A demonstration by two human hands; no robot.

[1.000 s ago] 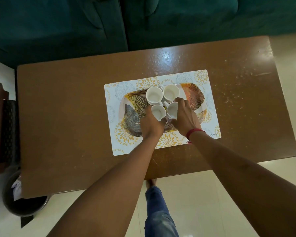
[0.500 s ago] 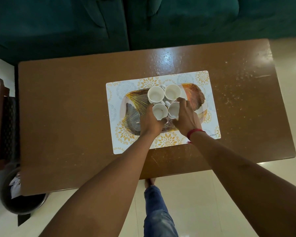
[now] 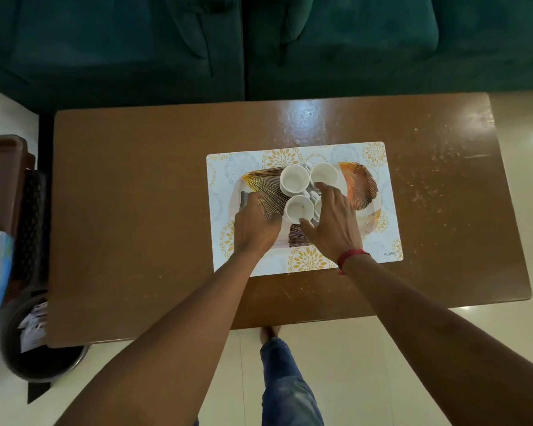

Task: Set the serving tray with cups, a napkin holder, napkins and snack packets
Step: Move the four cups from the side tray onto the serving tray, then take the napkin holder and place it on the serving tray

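Note:
A gold-leaf patterned serving tray (image 3: 359,186) lies on a floral placemat (image 3: 376,155) on the brown table (image 3: 136,195). Three white cups are plainly visible, bunched in the tray's middle: a back-left cup (image 3: 294,179), a back-right cup (image 3: 324,174) and a front cup (image 3: 299,208). A further cup (image 3: 317,205) is mostly hidden under my right hand. My left hand (image 3: 256,224) is over the tray's left part, apart from the front cup and holding nothing. My right hand (image 3: 334,222) hovers with spread fingers beside the front cup.
A dark green sofa (image 3: 259,41) runs along the table's far edge. At the left stand a brown stool (image 3: 3,179) and a dark bin (image 3: 43,361) with paper in it. My jeans-clad leg (image 3: 286,379) is on the pale floor by the table's near edge.
Both hands have let go of the two front cups. My left hand has slid leftwards off its cup, and my right hand's fingers have spread open.

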